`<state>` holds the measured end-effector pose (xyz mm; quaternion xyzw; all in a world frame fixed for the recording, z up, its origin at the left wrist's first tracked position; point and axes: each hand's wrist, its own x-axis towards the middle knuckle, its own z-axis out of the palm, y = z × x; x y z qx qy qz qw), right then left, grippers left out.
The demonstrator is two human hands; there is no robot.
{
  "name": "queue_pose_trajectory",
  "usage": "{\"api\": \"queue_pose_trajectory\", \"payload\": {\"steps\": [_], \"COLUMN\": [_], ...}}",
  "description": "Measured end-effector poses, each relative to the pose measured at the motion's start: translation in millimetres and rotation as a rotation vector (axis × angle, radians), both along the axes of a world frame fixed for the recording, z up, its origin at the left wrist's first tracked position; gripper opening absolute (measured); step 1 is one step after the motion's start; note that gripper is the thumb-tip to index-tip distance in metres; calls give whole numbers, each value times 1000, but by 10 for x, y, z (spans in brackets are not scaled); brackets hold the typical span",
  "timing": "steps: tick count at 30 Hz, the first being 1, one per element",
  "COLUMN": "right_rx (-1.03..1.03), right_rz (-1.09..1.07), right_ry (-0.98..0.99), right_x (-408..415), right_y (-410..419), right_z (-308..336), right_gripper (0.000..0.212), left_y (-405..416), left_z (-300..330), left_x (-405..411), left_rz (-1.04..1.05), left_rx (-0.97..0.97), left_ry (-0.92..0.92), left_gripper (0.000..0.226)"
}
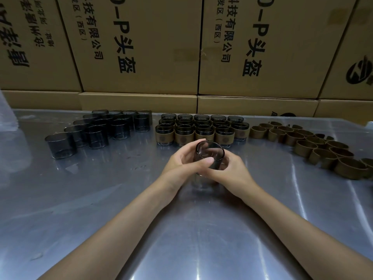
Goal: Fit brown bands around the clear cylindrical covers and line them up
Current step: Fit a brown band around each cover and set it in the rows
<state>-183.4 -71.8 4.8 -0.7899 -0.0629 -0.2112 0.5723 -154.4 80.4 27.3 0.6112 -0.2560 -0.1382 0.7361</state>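
A smoky clear cylindrical cover (210,153) is held over the middle of the metal table, open end up, with no band visible on it. My left hand (183,162) grips its left side, thumb across the front. My right hand (230,170) wraps its lower right side from beneath. Behind the hands stand several banded covers (201,130) in neat rows. Several bare covers (96,130) stand at the back left. Loose brown bands (314,146) lie in a cluster at the right.
The shiny metal table (141,209) reflects light. Large cardboard boxes (141,47) with black printing form a wall along its far edge. A piece of clear plastic (6,118) shows at the far left.
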Motion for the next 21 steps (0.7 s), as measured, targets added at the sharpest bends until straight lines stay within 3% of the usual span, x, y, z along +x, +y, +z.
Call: {"api": "queue_pose_trajectory", "payload": {"steps": [9,14,18,21], "right_rx": [-301,-445,-442,-360], "right_rz": [-88,-116,-127,-148], "right_ry": [-47,-69,-59,-36], "right_x": [-90,-110,-112,-95], "right_y": [97,134,134,110], "right_z": [41,23,19,32], "right_gripper": [51,63,61,51], "left_y": [-179,-161,-147,-157], "left_z": [-51,-19,-21,-17], "left_x": [-113,-107,-86,-88], "left_rz": [323,450,455,350], "left_rx": [100,-13,-22,-48], "left_ry": [-169,-24,62,102], "left_gripper": [53,17,19,23]}}
